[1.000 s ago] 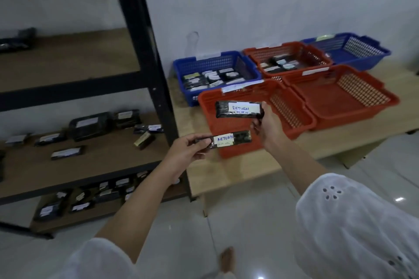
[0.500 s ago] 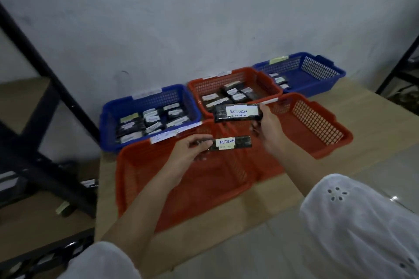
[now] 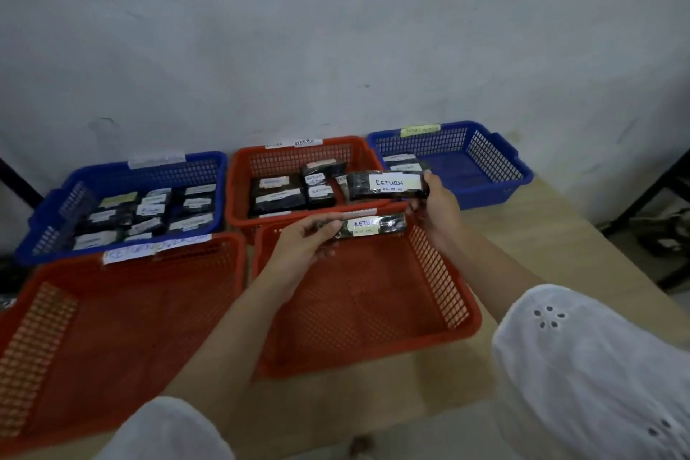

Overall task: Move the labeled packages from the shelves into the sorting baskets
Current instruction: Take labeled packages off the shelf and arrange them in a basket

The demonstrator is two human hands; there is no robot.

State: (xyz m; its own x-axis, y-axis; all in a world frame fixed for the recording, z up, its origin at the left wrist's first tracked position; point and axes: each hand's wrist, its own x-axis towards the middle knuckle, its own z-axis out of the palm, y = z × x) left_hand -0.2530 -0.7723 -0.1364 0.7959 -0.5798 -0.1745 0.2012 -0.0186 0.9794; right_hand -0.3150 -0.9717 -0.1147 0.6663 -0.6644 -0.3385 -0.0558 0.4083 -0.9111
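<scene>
Head, left hand (image 3: 300, 246), right hand (image 3: 437, 205) gripping packages (image 3: 388, 184)

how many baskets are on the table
5 on the table: back-left blue basket, back-middle red basket, back-right blue basket, front-left red basket, front-right red basket. More could sit outside the view.

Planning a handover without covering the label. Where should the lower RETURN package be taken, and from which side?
Take the lower RETURN package by its bare right end, coming from the right. It lies level, the left hand pinches its left end, and the label sits mid-length. The right hand, holding the upper RETURN package, is close by, so room looks tight.
</scene>
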